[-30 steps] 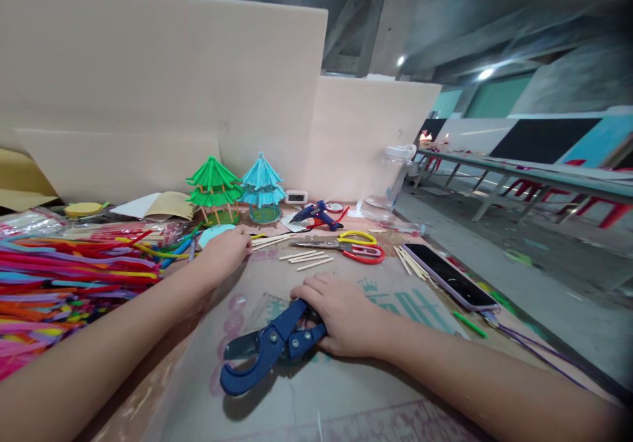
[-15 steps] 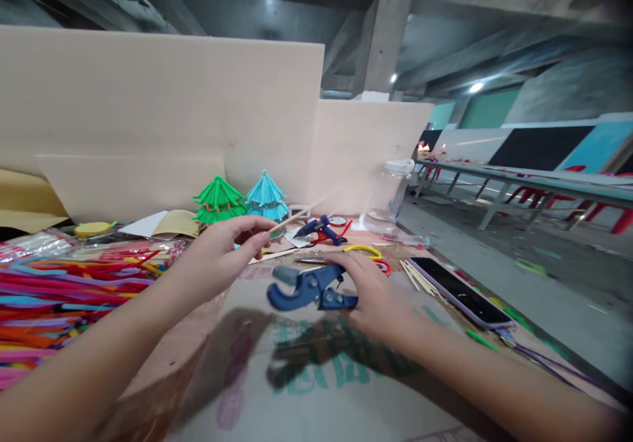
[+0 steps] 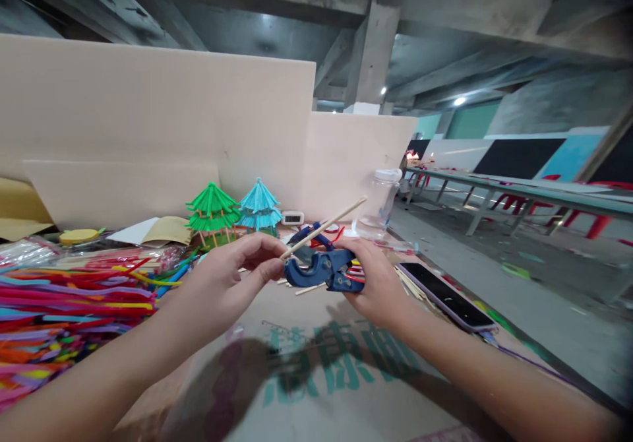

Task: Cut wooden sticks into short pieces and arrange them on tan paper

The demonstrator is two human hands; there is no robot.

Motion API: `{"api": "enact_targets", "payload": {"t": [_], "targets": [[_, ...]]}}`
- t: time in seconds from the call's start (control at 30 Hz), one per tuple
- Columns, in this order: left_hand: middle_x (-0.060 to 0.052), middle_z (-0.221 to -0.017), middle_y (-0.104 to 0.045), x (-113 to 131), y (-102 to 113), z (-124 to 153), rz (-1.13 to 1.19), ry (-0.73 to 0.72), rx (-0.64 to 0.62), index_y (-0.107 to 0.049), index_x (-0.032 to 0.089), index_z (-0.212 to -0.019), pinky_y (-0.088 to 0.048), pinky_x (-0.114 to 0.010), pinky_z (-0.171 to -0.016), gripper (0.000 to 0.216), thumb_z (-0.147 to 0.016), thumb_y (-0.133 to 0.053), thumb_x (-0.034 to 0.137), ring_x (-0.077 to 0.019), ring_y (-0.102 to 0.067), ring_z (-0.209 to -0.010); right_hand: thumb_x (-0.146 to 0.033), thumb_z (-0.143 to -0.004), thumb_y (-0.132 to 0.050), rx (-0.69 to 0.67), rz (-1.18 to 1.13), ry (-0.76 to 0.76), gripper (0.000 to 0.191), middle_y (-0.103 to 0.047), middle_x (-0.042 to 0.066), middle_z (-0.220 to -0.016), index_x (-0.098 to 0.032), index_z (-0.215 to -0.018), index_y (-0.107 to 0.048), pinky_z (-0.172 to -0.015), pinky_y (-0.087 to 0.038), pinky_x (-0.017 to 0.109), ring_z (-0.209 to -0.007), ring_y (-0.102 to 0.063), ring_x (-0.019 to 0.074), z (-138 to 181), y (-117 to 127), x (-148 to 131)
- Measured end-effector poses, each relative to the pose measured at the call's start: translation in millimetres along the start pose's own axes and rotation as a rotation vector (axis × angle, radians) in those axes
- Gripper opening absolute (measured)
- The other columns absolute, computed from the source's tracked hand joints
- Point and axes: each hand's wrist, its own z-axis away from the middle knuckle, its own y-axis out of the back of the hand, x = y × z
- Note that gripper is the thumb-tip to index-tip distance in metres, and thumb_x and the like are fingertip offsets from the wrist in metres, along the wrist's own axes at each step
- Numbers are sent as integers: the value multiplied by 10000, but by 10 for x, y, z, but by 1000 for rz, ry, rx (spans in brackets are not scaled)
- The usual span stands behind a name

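My left hand (image 3: 237, 274) pinches a thin wooden stick (image 3: 329, 225) that slants up to the right. The stick's near end lies in the jaw of a blue cutter (image 3: 319, 270). My right hand (image 3: 378, 284) grips the cutter's handles, held above the table. Both hands are raised over a cardboard sheet (image 3: 316, 376) with green printing.
A heap of coloured pipe cleaners (image 3: 64, 297) fills the left. Green (image 3: 212, 208) and blue (image 3: 260, 204) pavilion models stand at the back, by a glue gun (image 3: 309, 234) and a clear jar (image 3: 378, 194). A phone (image 3: 445, 293) lies at the right, near the table's edge. Loose sticks lie behind the cutter.
Both hands rose from the table. My left hand picked up a stick and brought it to the cutter; my right hand lifted the cutter to meet it.
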Motion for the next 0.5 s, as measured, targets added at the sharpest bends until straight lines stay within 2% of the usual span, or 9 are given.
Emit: {"api": "enact_targets", "payload": {"t": [0.2, 0.37, 0.5], "targets": [[-34, -859, -756, -44, -65, 13, 53, 4, -105, -761, 234, -928, -548, -260, -681, 188, -927, -626, 365, -201, -694, -804, -118, -752, -636, 39, 3, 63, 589, -646, 139, -1282, -241, -1313, -501, -1035, -480, 550, -1206, -598, 358, -3, 24, -10], [-17, -941, -756, -117, -93, 62, -13, -88, -151, -799, 324, -1066, -551, -294, -800, 288, -946, -545, 260, -212, -679, -877, -148, -755, -615, 34, 51, 94, 564, -646, 159, -1237, -215, -1306, -514, -1004, -488, 552, -1164, -604, 365, -5, 71, -56], [-24, -873, -751, -71, -69, 80, -82, -115, -155, -810, 331, -1088, -561, -350, -873, 349, -925, -523, 218, -223, -676, -816, -167, -773, -604, 68, 55, 141, 547, -650, 150, -1203, -222, -1309, -505, -993, -490, 541, -1144, -613, 360, -1, 114, -54]]}}
